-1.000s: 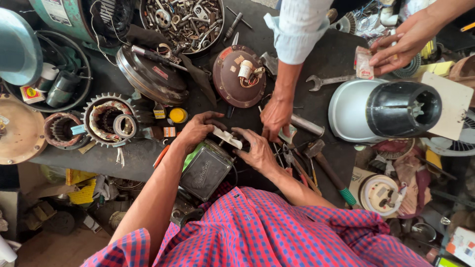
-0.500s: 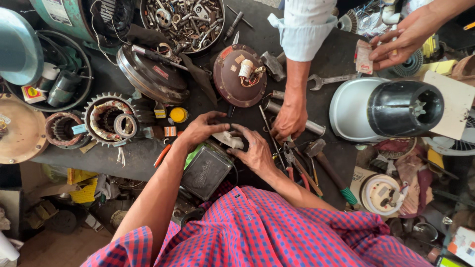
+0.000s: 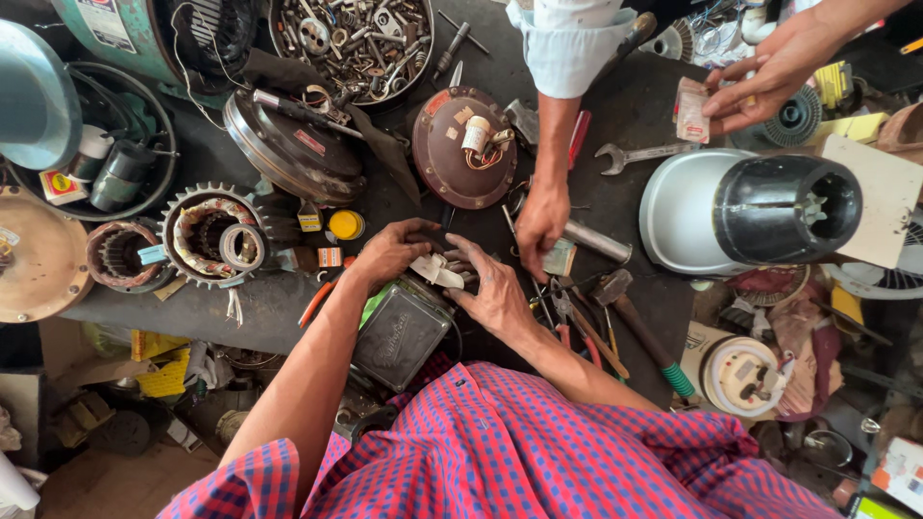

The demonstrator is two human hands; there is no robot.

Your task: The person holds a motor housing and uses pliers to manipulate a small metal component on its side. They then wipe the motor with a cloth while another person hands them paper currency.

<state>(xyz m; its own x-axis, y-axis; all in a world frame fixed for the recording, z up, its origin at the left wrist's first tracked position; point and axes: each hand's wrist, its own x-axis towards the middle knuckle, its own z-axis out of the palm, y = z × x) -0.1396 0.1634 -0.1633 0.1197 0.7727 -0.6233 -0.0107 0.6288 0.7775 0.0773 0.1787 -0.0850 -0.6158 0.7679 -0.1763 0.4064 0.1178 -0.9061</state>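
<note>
My left hand [image 3: 389, 252] and my right hand [image 3: 495, 293] meet at the middle of the dark workbench. Between their fingertips they grip a small white part [image 3: 437, 272], partly hidden by my fingers. Just below it lies a dark metal box [image 3: 399, 336] at the bench's near edge. A co-worker's hand [image 3: 540, 223] rests on the bench right beside my right hand, touching a small greenish packet [image 3: 560, 258]. The co-worker's other hand [image 3: 769, 72] holds a small pinkish packet [image 3: 690, 111] at the top right.
A brown round motor cover [image 3: 463, 146] and a bowl of screws [image 3: 351, 38] lie behind my hands. A wound stator [image 3: 210, 235] sits left, a white and black appliance housing [image 3: 750, 207] right. A spanner [image 3: 639, 152], hammer [image 3: 635, 327] and pliers lie nearby.
My hands stay together on the small white part. The co-worker's lower hand shifted right over the tools, then came back near my right hand.
</note>
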